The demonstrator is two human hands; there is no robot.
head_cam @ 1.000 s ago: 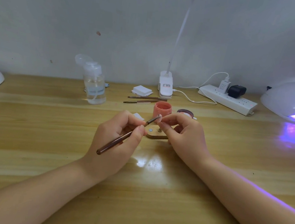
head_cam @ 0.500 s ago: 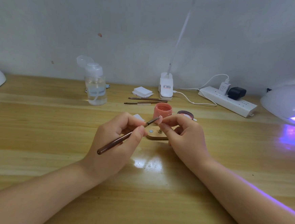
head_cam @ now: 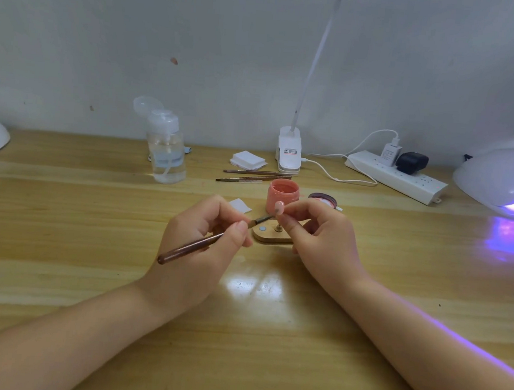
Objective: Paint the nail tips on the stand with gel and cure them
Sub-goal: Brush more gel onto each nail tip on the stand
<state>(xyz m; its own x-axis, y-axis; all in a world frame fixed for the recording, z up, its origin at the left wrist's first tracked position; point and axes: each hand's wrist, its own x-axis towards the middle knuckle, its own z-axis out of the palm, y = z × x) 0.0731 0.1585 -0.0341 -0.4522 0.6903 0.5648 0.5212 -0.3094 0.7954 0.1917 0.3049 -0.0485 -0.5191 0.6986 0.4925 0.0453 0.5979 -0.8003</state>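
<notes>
Unmoved, left hand (head_cam: 198,245) grips brush (head_cam: 212,241); right hand (head_cam: 320,233) pinches nail tip (head_cam: 278,208).

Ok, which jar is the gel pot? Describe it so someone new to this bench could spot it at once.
Start at the white clip lamp at the back of the wooden table and come straight toward the hands. The gel pot stands just behind the small wooden stand. It is the open, upright pink jar; its neighbours are a flat dark-rimmed lid to its right and a clear pump bottle far left.
</notes>
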